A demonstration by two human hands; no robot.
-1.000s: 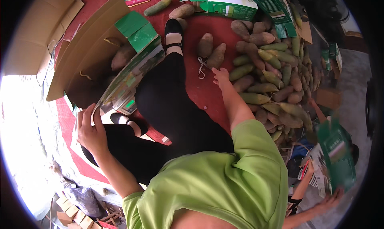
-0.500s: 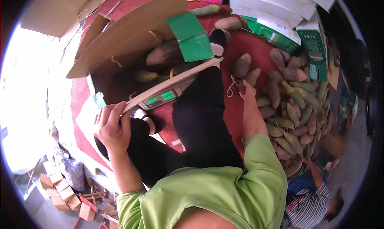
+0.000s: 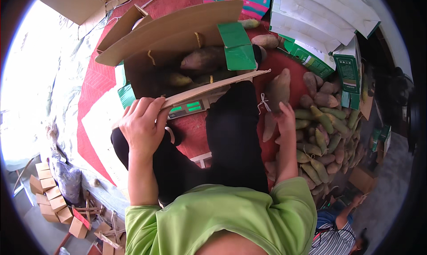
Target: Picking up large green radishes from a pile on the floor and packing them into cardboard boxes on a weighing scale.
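My left hand (image 3: 143, 123) grips the edge of the near cardboard flap (image 3: 211, 89) of an open box. Inside that box (image 3: 147, 79) lie a large brownish-pink radish (image 3: 203, 59) and a greener one (image 3: 178, 79), partly in shadow. Closed around the lower end of a big brownish radish (image 3: 280, 87) is my right hand (image 3: 284, 118), right of my knee. A thin white string (image 3: 264, 103) shows beside that radish. Under the box stands a scale with a lit green display (image 3: 194, 106).
A large heap of green and brownish radishes (image 3: 329, 135) lies at my right on a red cloth. Green-and-white cartons (image 3: 311, 54) stand behind it. A pink and blue bag (image 3: 240, 3) is at the far side. Lower right, another person (image 3: 333, 239) sits.
My right hand has raised the radish, which now appears larger and nearer. My left hand still holds the flap. The whole view has shifted, with the box farther right in it.
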